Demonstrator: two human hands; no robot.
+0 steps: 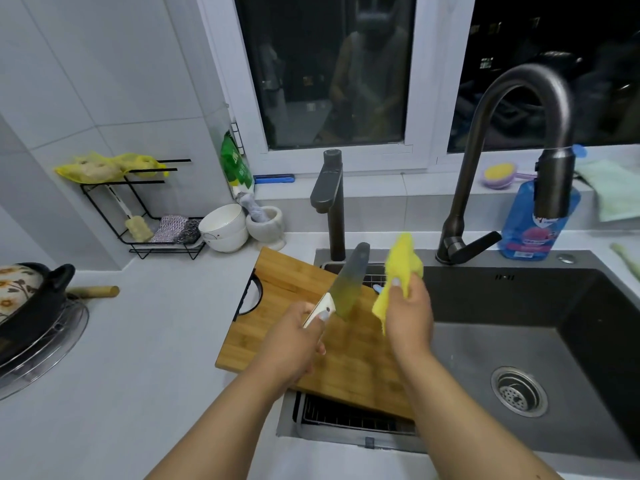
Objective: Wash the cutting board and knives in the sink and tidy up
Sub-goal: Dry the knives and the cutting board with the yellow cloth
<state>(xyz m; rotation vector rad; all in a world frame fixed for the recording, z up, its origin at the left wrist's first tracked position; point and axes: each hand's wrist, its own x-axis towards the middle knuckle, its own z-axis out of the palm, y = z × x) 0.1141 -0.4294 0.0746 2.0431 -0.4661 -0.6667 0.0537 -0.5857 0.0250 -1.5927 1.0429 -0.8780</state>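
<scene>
A knife [346,282] is gripped by its pale handle in the left hand [294,337], blade raised over the bamboo cutting board [349,362], which is laid across the sink's [571,341] left edge and the tabletop [156,341]. A yellow cloth [398,271] is pinched in the right hand [410,313], just beside the blade.

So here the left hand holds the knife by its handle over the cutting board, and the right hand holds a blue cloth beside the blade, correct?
Not quite: the cloth is yellow, not blue. The head view shows the rest as stated: the left hand holds the knife by its pale handle over the bamboo cutting board, and the right hand holds the cloth beside the blade.
</scene>
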